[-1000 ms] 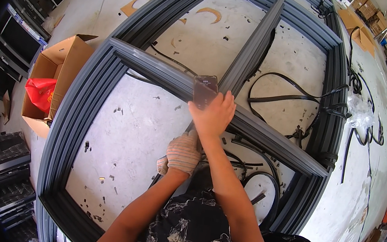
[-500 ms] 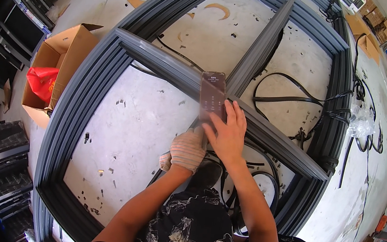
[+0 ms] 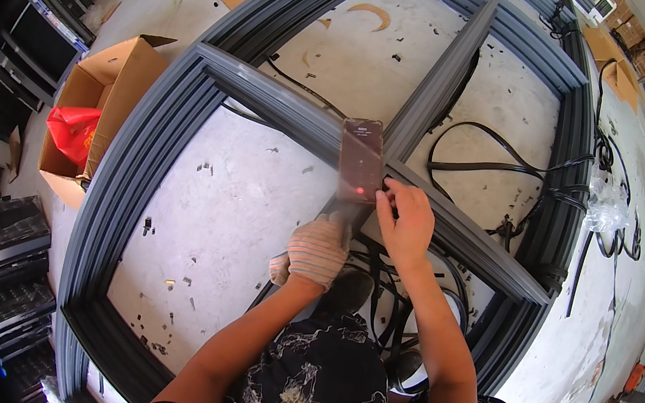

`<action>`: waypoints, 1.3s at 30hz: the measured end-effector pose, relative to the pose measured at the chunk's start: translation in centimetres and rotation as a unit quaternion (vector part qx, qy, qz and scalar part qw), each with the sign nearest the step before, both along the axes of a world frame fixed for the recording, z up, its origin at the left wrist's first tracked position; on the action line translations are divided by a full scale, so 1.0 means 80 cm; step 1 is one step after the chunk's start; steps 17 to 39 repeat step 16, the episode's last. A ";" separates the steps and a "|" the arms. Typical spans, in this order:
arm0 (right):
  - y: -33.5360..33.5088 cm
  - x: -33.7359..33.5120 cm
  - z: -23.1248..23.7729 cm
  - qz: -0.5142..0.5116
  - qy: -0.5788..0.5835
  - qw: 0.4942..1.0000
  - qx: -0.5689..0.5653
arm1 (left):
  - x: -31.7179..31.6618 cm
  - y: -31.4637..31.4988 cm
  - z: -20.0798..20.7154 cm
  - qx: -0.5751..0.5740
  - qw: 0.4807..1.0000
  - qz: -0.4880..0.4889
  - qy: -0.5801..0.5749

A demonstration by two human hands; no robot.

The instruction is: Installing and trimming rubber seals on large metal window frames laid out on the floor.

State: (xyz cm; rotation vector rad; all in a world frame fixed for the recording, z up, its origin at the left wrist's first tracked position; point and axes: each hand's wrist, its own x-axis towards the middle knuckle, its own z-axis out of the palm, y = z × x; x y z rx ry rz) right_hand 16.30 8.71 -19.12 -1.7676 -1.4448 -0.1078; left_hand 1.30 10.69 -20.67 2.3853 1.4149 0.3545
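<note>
A phone (image 3: 361,158) with a dark screen and a small red button lies over the crossing of a grey window-type frame (image 3: 285,113). My right hand (image 3: 408,226), bare, is beside the phone's lower right edge. Its fingers are partly bent and a gap shows between thumb and fingers; it holds nothing. My left hand (image 3: 315,250), in a striped knit glove, is closed around the grey frame bar just below the phone. Its fingertips are partly blurred.
A cardboard box (image 3: 123,88) with a red bag (image 3: 73,132) stands at left. Black cable (image 3: 488,167) loops inside the frame and clear plastic wrap (image 3: 606,206) lies at right. Small dark bits litter the floor. Dark racks (image 3: 7,243) line the far left.
My right hand has drawn back from over the screen to the phone's right edge, its fingers bending. The screen's keypad has given way to a red button. My left hand stays put.
</note>
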 end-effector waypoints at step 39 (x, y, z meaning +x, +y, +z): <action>-0.010 0.016 -0.015 0.081 0.006 0.996 -0.047 | 0.000 0.001 -0.005 0.014 1.000 0.004 0.011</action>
